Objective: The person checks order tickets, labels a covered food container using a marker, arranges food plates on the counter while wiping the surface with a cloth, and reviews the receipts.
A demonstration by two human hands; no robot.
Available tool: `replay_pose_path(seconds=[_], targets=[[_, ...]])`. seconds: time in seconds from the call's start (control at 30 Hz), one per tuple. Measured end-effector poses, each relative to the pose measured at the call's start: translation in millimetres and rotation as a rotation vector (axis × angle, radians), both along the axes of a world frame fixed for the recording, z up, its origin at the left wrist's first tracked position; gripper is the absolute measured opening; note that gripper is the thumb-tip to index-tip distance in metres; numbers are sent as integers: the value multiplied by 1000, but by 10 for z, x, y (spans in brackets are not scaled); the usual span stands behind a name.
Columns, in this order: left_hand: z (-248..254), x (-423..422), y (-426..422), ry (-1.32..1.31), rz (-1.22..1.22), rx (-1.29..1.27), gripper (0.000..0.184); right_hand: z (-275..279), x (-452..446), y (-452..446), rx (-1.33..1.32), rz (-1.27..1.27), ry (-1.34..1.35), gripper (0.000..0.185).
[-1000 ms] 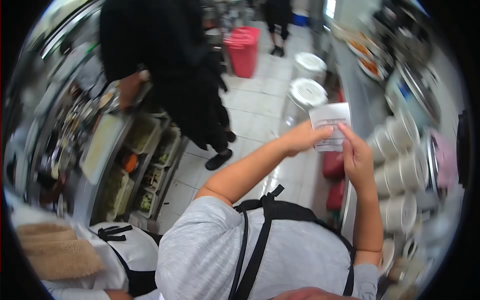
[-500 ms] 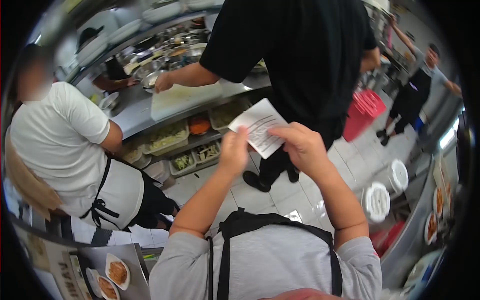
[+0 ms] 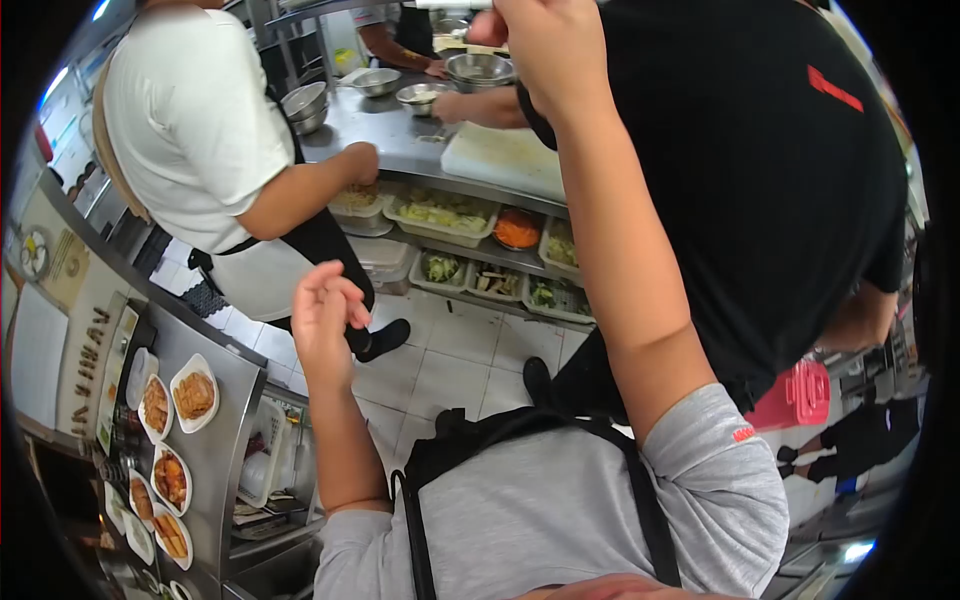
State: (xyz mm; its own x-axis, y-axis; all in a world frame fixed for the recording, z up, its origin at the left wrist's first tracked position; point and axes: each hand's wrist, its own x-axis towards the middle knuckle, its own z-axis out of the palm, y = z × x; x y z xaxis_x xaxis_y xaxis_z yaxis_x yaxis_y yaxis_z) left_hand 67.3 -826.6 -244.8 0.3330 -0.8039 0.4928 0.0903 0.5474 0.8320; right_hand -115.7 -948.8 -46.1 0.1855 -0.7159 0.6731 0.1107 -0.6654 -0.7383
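My right hand [image 3: 548, 45] is raised at the top edge of the view, partly cut off. Its fingers pinch a white paper slip [image 3: 452, 4], of which only a thin strip shows. My left hand [image 3: 328, 325] hangs in the air at left of middle, fingers loosely bent and apart, holding nothing. Behind it stands a person in a white shirt [image 3: 205, 125] with a pale apron. Close by my right forearm is the broad back of a person in a black shirt [image 3: 740, 180], whose hand reaches to a metal bowl [image 3: 420, 97] on the counter.
A steel counter [image 3: 350, 135] carries a white cutting board [image 3: 500, 160] and several metal bowls. Below it sit tubs of cut vegetables [image 3: 445, 215] and grated carrot [image 3: 517, 228]. At lower left, plated food [image 3: 195, 393] lines a steel shelf. A red bin [image 3: 790, 395] stands at right.
My hands have parted: the right has risen with the paper slip, while the left has let go and moved left and down. The view has turned left, showing more plates.
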Motion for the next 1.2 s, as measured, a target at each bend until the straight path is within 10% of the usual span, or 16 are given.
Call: replay_pose_path(seconds=[0.13,0.33,0.6,0.73,1.0,1.13,1.2], targets=[[-95,258,-45,-178,-166,275,29,260,516,-1002,-65,231,-218,32],[-348,678,-408,-400,-443,556,46,629,398,-2180,-237,-119,-254,36],[-1077,1260,-636,-413,-70,896,42,1131,-1691,-3604,-374,-1050,1,36],[-2386,1342,-530,15,170,1150,43,1338,-2819,-4035,-263,-1484,188,37],[-2953,375,-884,109,286,1513,41,1910,-3756,-4920,-140,-1413,335,45],[-2969,179,-909,66,289,1512,40,1996,-3881,-5381,-527,-1703,179,43],[-2986,104,-706,45,307,1495,40,1753,-4053,-5757,-493,-1576,578,43]])
